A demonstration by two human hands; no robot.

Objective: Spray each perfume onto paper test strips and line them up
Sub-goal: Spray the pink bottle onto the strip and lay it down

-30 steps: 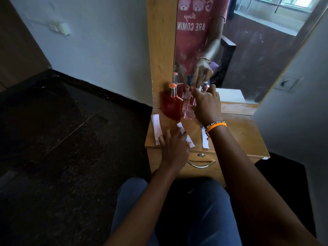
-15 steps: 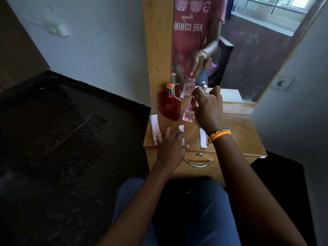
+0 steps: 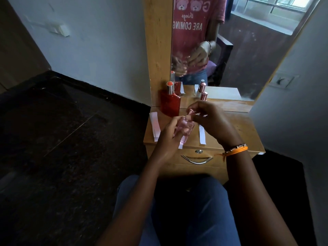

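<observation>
A dark polished stone floor point(image 3: 62, 139) filled the left half of the frame, with a pale painted wall point(image 3: 99, 41) above it. Right of centre stood a light wooden dressing table point(image 3: 248, 132) with a curved chrome drawer handle point(image 3: 196, 160), and a tall wood-framed mirror point(image 3: 248, 55) rose from its back edge into the upper right of the frame. The person's blue-jeaned legs point(image 3: 177, 210) took up the lower middle.

Near the centre, above the table's front edge, the left hand point(image 3: 168, 137) curled its fingers round the body of a clear pink square glass perfume bottle point(image 3: 184, 130), which was lifted off the tabletop and tilted. The right hand point(image 3: 211, 119), an orange band point(image 3: 234, 152) at its wrist, pinched the rose-gold cap point(image 3: 191, 111) at the top of that bottle; whether the cap was on or off could not be told.

A red rectangular glass perfume bottle with a silver cap point(image 3: 170, 103) stood upright at the table's back left, against the mirror frame. Behind the right hand, a third bottle's rose-gold cap point(image 3: 203, 96) showed. White paper test strips lay flat on the tabletop: a left strip point(image 3: 154, 125) beside the red bottle, a right strip point(image 3: 202, 135) below the right hand, and a middle strip's end point(image 3: 180, 146) under the pink bottle
</observation>
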